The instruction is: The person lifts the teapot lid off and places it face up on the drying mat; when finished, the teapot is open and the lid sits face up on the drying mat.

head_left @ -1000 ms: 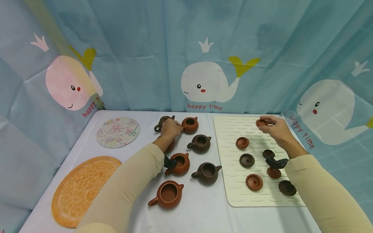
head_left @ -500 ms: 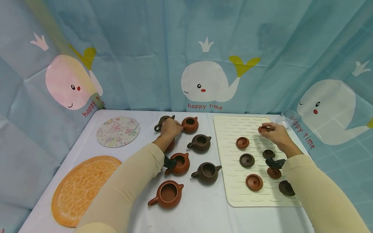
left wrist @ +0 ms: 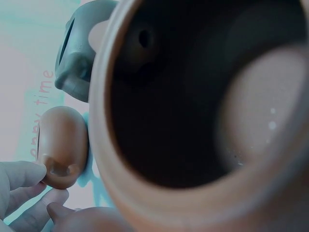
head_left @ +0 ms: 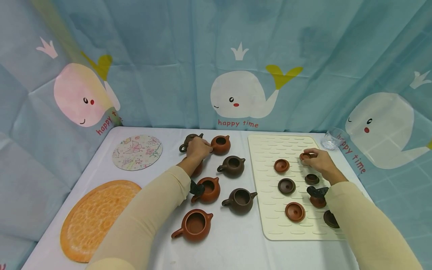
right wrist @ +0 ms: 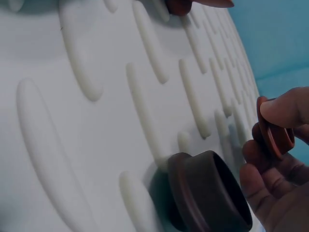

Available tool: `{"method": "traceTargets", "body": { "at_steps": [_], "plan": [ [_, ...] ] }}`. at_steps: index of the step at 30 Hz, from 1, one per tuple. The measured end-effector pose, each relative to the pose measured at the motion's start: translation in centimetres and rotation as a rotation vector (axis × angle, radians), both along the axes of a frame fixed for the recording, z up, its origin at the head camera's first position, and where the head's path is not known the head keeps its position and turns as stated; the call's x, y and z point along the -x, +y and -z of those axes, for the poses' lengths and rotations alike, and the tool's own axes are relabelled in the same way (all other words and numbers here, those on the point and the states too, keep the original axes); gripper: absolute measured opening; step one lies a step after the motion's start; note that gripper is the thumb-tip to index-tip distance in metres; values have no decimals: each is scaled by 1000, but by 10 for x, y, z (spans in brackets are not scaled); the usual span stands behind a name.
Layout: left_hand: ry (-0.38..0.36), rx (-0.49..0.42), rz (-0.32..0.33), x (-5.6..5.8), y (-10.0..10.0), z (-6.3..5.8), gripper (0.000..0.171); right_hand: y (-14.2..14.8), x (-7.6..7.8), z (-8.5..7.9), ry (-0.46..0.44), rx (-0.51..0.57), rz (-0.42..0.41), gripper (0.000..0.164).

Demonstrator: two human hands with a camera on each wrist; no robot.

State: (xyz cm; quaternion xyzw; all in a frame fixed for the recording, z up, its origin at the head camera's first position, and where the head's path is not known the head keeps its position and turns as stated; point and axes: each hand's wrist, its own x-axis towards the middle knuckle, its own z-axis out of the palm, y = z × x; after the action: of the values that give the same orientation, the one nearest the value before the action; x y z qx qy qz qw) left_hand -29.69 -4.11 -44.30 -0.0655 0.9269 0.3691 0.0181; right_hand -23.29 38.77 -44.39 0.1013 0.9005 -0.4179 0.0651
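My left hand (head_left: 199, 148) pinches the handle of a small reddish-brown clay teapot (head_left: 221, 145) at the back of the table. The left wrist view has the fingertips at that teapot's handle (left wrist: 60, 169), while another teapot's open mouth (left wrist: 169, 183) fills the foreground. A dark teapot (head_left: 190, 139) sits partly behind the left hand. Over the cream mat, my right hand (head_left: 320, 162) pinches a reddish teapot lid (right wrist: 277, 133) between thumb and fingers. Close below it, a dark lid (right wrist: 212, 191) lies rim up on the mat.
Several lidless teapots, such as the front reddish one (head_left: 195, 226), stand mid-table. More lids, one reddish (head_left: 295, 212), rest on the cream mat (head_left: 270, 228). A clear cup (head_left: 332, 139) stands back right. Round floral (head_left: 136, 153) and orange (head_left: 98, 221) mats lie left.
My right hand has come down and nearer to me over the mat, carrying the reddish lid. My left hand stays at the teapot handle.
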Motion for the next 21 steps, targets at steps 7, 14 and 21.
{"method": "traceTargets", "body": {
  "at_steps": [7,14,21],
  "plan": [
    [0,1,2,-1,0,-1,8,-1,0,5,-10,-48,-29,52],
    [6,16,2,-1,0,-1,7,1,1,9,-29,-98,-62,51],
    [4,24,2,-1,1,-1,9,-1,1,10,-16,-145,-74,50]
  ]
}}
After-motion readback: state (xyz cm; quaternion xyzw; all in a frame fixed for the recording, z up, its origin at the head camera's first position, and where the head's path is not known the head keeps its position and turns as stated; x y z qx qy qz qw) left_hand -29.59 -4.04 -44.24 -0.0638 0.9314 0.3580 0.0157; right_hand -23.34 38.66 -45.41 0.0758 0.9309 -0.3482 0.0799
